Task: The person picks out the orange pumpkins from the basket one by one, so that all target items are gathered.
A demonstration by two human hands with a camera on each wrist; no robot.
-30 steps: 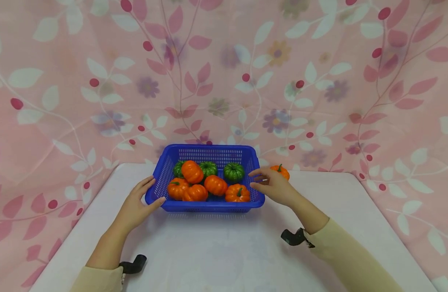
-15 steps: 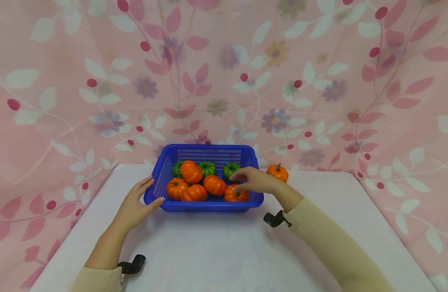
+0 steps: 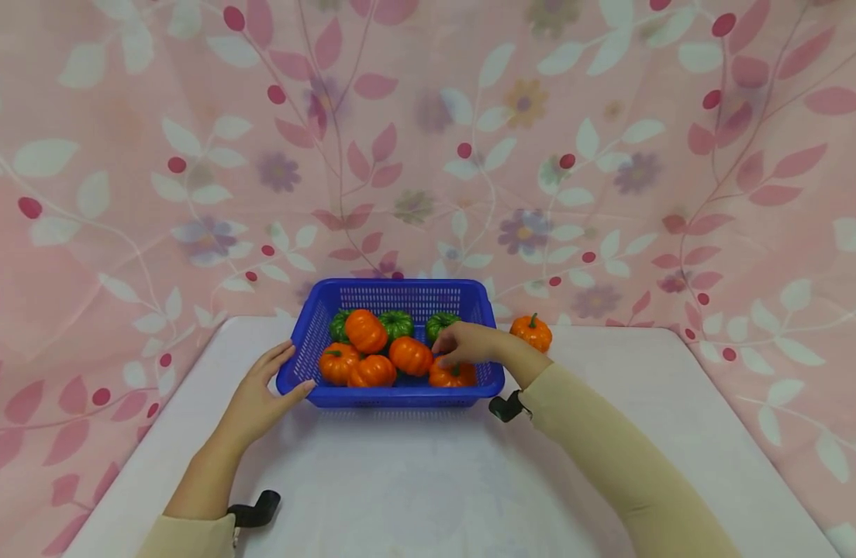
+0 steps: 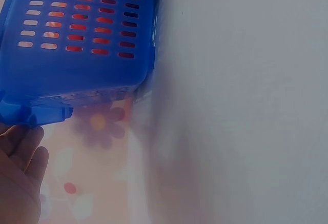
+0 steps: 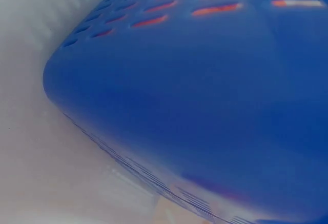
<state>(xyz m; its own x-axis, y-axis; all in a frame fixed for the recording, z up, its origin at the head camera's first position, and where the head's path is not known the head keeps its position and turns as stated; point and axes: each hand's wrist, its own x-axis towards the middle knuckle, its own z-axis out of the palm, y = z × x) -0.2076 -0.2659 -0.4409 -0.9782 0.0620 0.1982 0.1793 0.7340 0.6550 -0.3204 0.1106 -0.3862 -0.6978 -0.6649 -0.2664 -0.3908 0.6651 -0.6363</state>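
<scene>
A blue perforated basket [image 3: 400,393] holds several small orange and green pumpkins. My left hand [image 3: 255,399] is at its left end, fingertips against the rim and thumb near the front corner. In the left wrist view, the fingers [image 4: 32,152] sit right below the basket's rim lip. My right hand [image 3: 473,343] reaches in over the right side, fingers bent down. Its thumb is over an orange pumpkin [image 3: 463,377] in the front right corner, and I cannot tell whether the fingers grip it. A green pumpkin [image 3: 440,322] is partly hidden behind this hand.
Another orange pumpkin [image 3: 531,332] stands on the white table [image 3: 414,480], to the right of the basket. A pink floral cloth [image 3: 428,155] hangs behind the table. The right wrist view is mostly filled by the basket's wall [image 5: 205,80].
My right hand has moved left from beside the basket to over its front right corner and lowered, its fingers bending down. The left hand has stayed at the rim.
</scene>
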